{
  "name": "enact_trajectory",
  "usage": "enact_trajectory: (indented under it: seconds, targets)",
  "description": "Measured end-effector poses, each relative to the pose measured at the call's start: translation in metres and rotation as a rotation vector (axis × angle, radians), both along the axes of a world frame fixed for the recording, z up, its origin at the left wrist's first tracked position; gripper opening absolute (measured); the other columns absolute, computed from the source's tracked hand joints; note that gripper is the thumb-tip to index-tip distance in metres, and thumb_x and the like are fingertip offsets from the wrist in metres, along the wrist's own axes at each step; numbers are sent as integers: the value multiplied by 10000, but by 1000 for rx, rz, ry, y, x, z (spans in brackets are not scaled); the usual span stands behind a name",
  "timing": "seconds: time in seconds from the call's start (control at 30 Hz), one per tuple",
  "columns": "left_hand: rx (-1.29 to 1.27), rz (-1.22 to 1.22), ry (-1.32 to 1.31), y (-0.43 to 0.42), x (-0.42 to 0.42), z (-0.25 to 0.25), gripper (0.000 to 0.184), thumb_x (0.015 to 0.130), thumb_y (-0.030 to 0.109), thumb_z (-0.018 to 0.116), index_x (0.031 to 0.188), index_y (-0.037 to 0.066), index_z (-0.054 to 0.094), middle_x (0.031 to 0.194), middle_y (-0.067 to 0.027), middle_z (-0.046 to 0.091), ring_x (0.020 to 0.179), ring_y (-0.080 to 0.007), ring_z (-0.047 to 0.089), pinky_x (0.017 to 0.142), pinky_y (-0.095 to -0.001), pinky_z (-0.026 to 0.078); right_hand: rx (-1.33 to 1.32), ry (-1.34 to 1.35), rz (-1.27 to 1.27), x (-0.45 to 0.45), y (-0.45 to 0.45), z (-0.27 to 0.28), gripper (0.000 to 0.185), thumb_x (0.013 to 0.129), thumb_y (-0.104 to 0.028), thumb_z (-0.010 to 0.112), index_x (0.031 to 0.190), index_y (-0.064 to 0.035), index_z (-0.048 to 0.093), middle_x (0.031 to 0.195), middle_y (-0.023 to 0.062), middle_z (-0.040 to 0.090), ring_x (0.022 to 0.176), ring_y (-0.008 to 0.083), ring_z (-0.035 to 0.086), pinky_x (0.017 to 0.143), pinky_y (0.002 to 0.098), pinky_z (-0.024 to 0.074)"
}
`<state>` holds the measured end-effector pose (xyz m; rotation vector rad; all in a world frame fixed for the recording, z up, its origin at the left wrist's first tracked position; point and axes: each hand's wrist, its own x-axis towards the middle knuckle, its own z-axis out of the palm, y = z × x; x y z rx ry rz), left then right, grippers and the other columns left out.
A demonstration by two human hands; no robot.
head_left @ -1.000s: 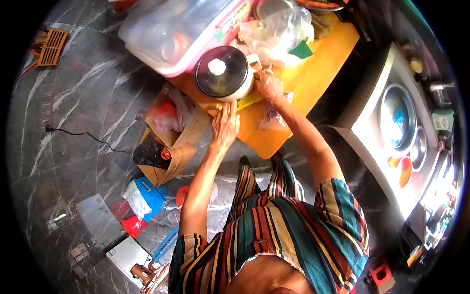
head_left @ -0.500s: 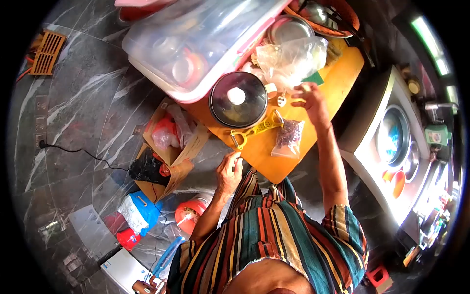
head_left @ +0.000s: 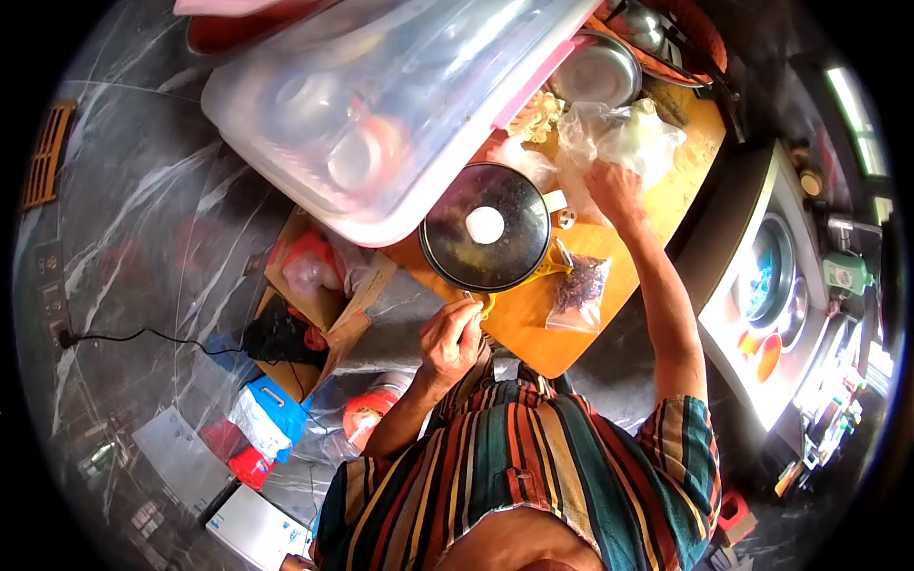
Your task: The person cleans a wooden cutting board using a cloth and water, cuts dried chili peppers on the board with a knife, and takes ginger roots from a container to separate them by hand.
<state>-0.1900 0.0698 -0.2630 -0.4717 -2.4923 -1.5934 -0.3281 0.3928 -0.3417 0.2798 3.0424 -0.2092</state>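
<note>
My left hand [head_left: 450, 344] is closed at the table's near edge, fingertips pressed together; what they hold, if anything, is too small to name. Just beyond them lies a yellow plastic tool [head_left: 547, 268], partly hidden by a pot with a dark glass lid and white knob [head_left: 486, 226]. Farther right, my right hand [head_left: 617, 193] has its fingers on a clear plastic bag [head_left: 645, 143] with pale contents, the fingertips partly hidden. A small bag of dark reddish bits [head_left: 579, 293] lies on the orange table [head_left: 538, 341] between my hands.
A large lidded translucent bin [head_left: 381, 224] stands left of the pot. Behind the bag are a metal bowl [head_left: 597, 71] and an orange basket [head_left: 709, 43]. Cardboard boxes [head_left: 324, 290] stand on the floor at left; a sink counter [head_left: 733, 314] is at right.
My right hand has moved from the pot's handle to the plastic bag and closed on it. My left hand has come away from the pot to the table edge. The pot now covers part of the yellow tool.
</note>
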Motion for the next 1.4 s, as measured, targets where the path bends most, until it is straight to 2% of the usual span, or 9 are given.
enact_trajectory:
  seconds: [0.23,0.5,0.57,0.63,0.77,0.9,0.97,1.17,1.4]
  targets:
    - [-91,-84,142,3,-28,16,161,799,-21,600,959,-17,597,863,-155,640,752,-288,645,660,-340,526,80,-126,365,38,22,-10,196,780,-203,540,669,-44,563,663,138,587,640,332,591,574,438,469]
    - [-53,165,140,-4,-30,0,147,820,-13,580,966,-2,590,880,-140,629,764,-263,616,680,-330,498,-131,-268,43,74,12,81,178,739,-170,552,651,-16,565,738,177,601,684,361,584,617,444,460]
    - [-65,222,102,-8,-29,-5,145,821,-18,577,964,-4,589,875,-137,624,756,-263,611,675,-330,496,-138,-238,38,82,19,74,211,765,-228,615,785,-18,595,745,181,614,667,362,593,610,443,466]
    - [-63,238,77,-9,-30,-6,148,818,-24,576,964,-6,587,874,-137,621,756,-265,610,674,-332,495,-17,318,5,80,8,79,371,773,-309,682,964,-14,563,697,172,608,643,349,600,591,438,467]
    - [-104,209,136,-7,-34,6,156,816,-27,579,971,-6,588,879,-136,620,764,-264,609,672,-329,497,-299,151,-306,24,-30,127,424,812,-301,667,1119,-49,520,838,194,645,665,254,629,616,348,499]
    - [-94,138,117,2,-35,13,146,815,-29,579,959,-12,591,879,-133,623,759,-260,612,668,-330,501,-357,372,-9,-65,-46,51,426,814,-328,651,1143,-94,517,864,171,655,712,287,639,609,372,501]
    - [-89,97,183,3,-36,11,141,818,-31,573,956,-12,593,871,-135,624,740,-259,613,648,-326,504,-326,139,-80,-97,-49,23,445,778,-351,679,1112,-89,545,862,166,658,747,293,645,634,388,502]
    - [-37,142,97,-14,-28,-1,144,826,-56,550,962,-24,584,854,-126,623,629,-180,594,571,-267,500,-665,75,6,-66,-45,25,473,725,-381,708,1065,-68,603,827,153,662,786,302,644,695,394,495]
    - [-7,138,5,-10,-37,-4,144,834,-50,545,970,-21,583,833,-132,624,621,-175,600,560,-261,492,-450,201,30,-33,-37,61,500,753,-433,687,1070,-57,597,826,176,661,768,297,653,674,377,507]
